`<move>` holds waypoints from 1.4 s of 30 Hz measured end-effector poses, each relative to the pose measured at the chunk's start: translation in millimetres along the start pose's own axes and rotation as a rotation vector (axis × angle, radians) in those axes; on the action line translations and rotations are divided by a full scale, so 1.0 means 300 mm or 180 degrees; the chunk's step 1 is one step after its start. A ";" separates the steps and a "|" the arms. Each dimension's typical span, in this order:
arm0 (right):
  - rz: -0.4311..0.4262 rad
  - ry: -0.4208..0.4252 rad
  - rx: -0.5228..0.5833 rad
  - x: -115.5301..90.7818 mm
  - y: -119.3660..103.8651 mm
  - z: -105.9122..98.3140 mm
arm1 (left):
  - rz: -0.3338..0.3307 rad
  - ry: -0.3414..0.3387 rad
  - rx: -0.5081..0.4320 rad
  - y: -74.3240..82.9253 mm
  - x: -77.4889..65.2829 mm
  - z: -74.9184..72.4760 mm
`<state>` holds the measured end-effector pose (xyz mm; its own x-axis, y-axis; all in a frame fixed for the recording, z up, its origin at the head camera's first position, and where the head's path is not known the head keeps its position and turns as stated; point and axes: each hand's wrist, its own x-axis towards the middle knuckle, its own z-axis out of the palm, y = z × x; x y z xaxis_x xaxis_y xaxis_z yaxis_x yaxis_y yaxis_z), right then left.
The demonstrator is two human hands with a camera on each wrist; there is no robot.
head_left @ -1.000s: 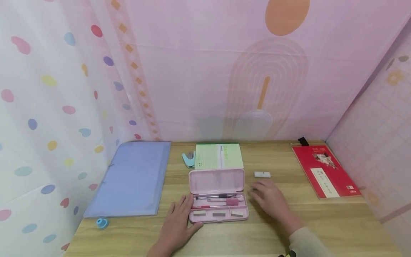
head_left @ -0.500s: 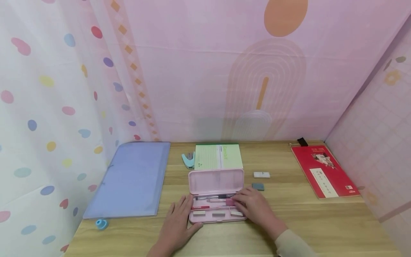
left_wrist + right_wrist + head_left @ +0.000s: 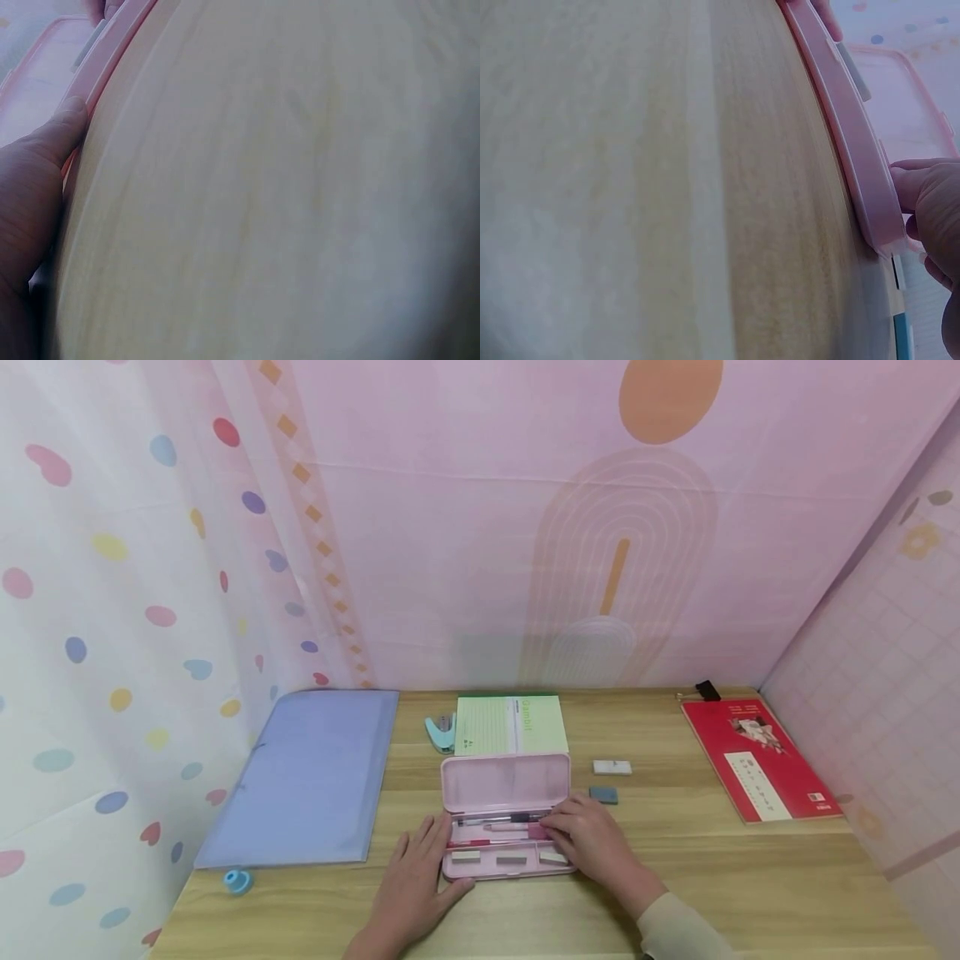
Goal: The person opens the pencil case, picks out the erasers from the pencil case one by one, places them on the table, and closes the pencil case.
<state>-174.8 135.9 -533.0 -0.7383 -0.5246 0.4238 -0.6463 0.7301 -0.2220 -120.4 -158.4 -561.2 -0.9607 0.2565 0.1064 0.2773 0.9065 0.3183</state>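
Observation:
The pink pencil case (image 3: 506, 782) lies with its lid up, its tray facing me. Inside are a black-gripped pen (image 3: 517, 817), a red pen (image 3: 472, 843), a pink-and-white pen (image 3: 510, 828) and several small pale blocks (image 3: 512, 859). My left hand (image 3: 415, 881) rests against the case's left end, fingers extended, thumb at the front edge; the left wrist view shows the thumb (image 3: 64, 127) touching the rim. My right hand (image 3: 592, 843) reaches over the right end and pinches the thick end of the pink-and-white pen. Its fingertips are partly hidden.
A grey eraser (image 3: 603, 795) and a white eraser (image 3: 612, 767) lie right of the case. Behind it are a green notebook (image 3: 510, 725) and a light-blue stapler (image 3: 441, 735). A blue folder (image 3: 307, 777) and blue cap-like piece (image 3: 237, 882) lie left; a red book (image 3: 761, 760) lies right.
My right hand has moved left from beside the case to its right end, uncovering the grey eraser. Over the last half second it stays nearly still. My left hand has not moved.

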 end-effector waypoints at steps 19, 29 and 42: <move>-0.0138 0.0647 0.0332 -0.054 0.030 -0.075 | 0.0034 0.0045 -0.0069 0.002 0.001 -0.001; 0.0779 0.0466 -0.0131 -0.164 0.256 -0.224 | 0.0022 0.0046 -0.0023 -0.001 0.004 -0.006; 0.1223 0.0047 -0.0037 -0.176 0.375 -0.194 | 0.0019 -0.0001 0.0001 -0.001 -0.002 -0.002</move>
<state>-197.2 271.2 -529.2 -0.9234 -0.2053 0.3244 -0.3205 0.8773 -0.3572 -120.1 -159.0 -560.8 -0.9590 0.2620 0.1080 0.2830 0.9051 0.3175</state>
